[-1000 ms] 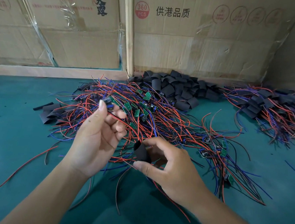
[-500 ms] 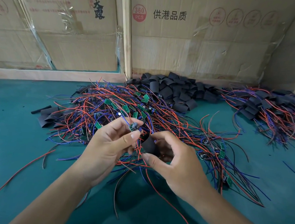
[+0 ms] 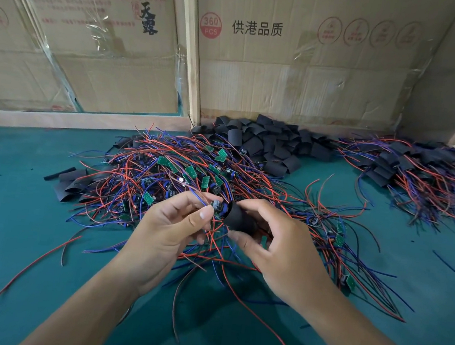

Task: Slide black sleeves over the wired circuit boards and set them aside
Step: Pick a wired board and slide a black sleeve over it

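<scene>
My left hand pinches a small wired circuit board between thumb and fingers, its red and blue wires trailing down. My right hand grips a black sleeve with its open mouth turned toward the board. Board and sleeve mouth touch above the tangle of unsleeved wired boards. A heap of loose black sleeves lies at the back. Sleeved boards are piled at the right.
Green mat covers the table. Cardboard boxes and a wooden post form the back wall. A few flat black sleeves lie left of the tangle. Stray wires reach toward the near edge.
My left hand brought the board down and to the right, up against the sleeve. My right hand lifted the sleeve slightly to meet it.
</scene>
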Tool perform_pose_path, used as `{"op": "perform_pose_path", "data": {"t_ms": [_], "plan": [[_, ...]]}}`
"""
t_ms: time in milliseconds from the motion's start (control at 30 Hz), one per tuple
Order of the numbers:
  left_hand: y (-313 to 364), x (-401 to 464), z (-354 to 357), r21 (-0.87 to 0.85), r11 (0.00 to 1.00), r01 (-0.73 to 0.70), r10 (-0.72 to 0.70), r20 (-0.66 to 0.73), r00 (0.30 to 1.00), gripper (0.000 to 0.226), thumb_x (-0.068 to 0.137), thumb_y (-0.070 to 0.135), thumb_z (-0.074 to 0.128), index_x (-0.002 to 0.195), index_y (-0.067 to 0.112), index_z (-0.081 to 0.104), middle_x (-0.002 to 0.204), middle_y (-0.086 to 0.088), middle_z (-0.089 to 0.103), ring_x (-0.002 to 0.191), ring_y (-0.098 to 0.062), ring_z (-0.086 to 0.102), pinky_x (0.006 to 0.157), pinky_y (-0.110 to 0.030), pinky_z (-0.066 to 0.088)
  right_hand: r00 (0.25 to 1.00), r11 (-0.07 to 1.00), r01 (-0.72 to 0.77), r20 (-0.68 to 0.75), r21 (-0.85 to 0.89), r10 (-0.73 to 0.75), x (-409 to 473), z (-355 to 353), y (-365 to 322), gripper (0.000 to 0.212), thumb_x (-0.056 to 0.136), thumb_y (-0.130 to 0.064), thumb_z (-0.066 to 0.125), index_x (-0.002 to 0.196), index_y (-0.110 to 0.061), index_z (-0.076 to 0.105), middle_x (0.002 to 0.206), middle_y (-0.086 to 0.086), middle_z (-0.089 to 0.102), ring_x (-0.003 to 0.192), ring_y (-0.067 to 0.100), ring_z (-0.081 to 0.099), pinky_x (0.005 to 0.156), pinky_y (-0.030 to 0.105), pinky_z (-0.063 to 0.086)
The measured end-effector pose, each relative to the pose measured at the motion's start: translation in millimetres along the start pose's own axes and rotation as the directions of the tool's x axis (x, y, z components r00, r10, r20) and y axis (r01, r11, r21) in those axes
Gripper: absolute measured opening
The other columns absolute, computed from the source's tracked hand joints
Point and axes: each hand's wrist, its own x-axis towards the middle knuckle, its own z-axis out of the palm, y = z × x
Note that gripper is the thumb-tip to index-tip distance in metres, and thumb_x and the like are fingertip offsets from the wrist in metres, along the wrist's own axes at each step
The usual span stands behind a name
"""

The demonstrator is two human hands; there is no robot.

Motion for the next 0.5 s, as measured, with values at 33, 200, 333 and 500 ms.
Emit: {"op": "perform_pose_path", "data": {"t_ms": [33,200,333,500], "plan": [[-1.1,0.0,-0.2,0.003,1.000,-0.007,0.007,0.004,1.000,0.017,0.083,0.025,0.074,0.087,0.009,0.070,0.092,0.003,0.067,0.071,-0.013,0.051,0.062,-0.024,0.047,1.000,1.000,0.008,0.008,-0.009,-0.008,-0.1,0.1,-0.1,0.030,0.086,-0.023,0.075,0.114,-0.028,0.064,0.101,-0.011,0.070,0.092,0.012,0.065,0.080,0.030,0.050],[-0.2,0.6,0.8,-0.052,0.999,-0.005,0.005,-0.001,1.000,0.044,0.072,0.040,0.088,0.096,0.008,0.070,0.086,0.003,0.065,0.070,-0.013,0.052,0.062,-0.023,0.047,0.999,1.000,0.018,0.027,-0.024,-0.017,-1.6,1.4,-0.6,0.031,0.087,-0.023,0.075,0.115,-0.028,0.065,0.101,-0.013,0.070,0.095,0.008,0.064,0.083,0.023,0.048],[-0.5,1.1,0.8,-0.052,0.999,-0.003,0.004,0.011,1.000,0.041,0.066,0.043,0.090,0.091,0.015,0.073,0.084,0.002,0.064,0.069,-0.012,0.052,0.061,-0.022,0.046,0.999,0.999,0.044,-0.001,-0.025,-0.044,-2.1,1.9,-0.6,0.031,0.086,-0.021,0.075,0.115,-0.027,0.065,0.099,-0.014,0.069,0.092,0.007,0.063,0.076,0.012,0.043],[-3.1,0.6,2.4,0.012,1.000,0.002,-0.002,0.017,1.000,0.017,0.072,0.027,0.080,0.084,0.017,0.073,0.094,0.004,0.069,0.071,-0.011,0.054,0.061,-0.022,0.046,0.997,0.997,0.070,-0.024,-0.038,-0.070,-2.5,2.7,-2.1,0.030,0.087,-0.021,0.075,0.116,-0.025,0.065,0.102,-0.014,0.068,0.095,0.007,0.063,0.081,0.020,0.047]]}}
